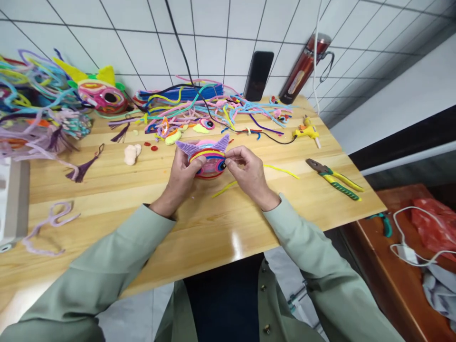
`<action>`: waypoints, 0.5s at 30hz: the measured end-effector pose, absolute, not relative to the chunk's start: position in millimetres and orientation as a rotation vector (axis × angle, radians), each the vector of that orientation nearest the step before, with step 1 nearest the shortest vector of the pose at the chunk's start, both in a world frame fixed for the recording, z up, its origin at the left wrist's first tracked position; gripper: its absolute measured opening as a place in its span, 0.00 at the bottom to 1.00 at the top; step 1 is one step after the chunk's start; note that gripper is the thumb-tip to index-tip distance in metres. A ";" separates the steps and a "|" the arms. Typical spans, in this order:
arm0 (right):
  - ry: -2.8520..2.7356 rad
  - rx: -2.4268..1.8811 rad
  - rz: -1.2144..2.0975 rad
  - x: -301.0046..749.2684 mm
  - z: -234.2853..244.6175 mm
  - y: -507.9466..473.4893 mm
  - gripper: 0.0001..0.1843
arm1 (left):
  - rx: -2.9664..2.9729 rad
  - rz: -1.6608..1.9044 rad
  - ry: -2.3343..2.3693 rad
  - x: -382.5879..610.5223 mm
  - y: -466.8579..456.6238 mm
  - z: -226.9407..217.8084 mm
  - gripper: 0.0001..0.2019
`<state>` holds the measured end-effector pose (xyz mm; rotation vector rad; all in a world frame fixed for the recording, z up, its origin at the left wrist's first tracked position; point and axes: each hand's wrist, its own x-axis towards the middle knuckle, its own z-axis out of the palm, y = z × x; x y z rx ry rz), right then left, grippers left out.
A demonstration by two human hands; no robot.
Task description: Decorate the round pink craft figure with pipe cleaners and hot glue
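Note:
A round pipe-cleaner animal head (211, 165), with purple pointed ears, striped colour bands and big dark eyes, is held just above the table. Around its left side, my left hand (182, 167) is closed, the thumb lying across the front by one eye. The fingertips of my right hand (245, 167) pinch the head's right edge, above the other eye. Beneath the right hand, a yellow pipe cleaner (281, 170) lies on the wood, its middle hidden by the hand.
Pipe cleaners (199, 107) lie heaped along the wall, near a finished-looking head (101, 92), a phone (259, 76) and a red flask (304, 69). On the right are a yellow glue gun (306, 132) and pliers (333, 179). Purple tassels (85, 166) lie left.

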<state>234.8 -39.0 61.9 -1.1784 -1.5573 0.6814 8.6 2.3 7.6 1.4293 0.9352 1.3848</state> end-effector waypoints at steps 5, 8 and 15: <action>-1.593 -1.166 0.617 230.5 62.8 -37.7 0.02 | 1.373 1.398 0.943 6.7 2.0 5.4 0.38; -1.606 -1.174 0.630 229.6 64.2 -37.2 0.01 | 1.406 1.408 0.927 5.6 1.3 5.5 0.37; -1.625 -1.147 0.622 227.9 66.1 -35.9 0.03 | 1.411 1.434 0.945 5.3 0.2 6.6 0.36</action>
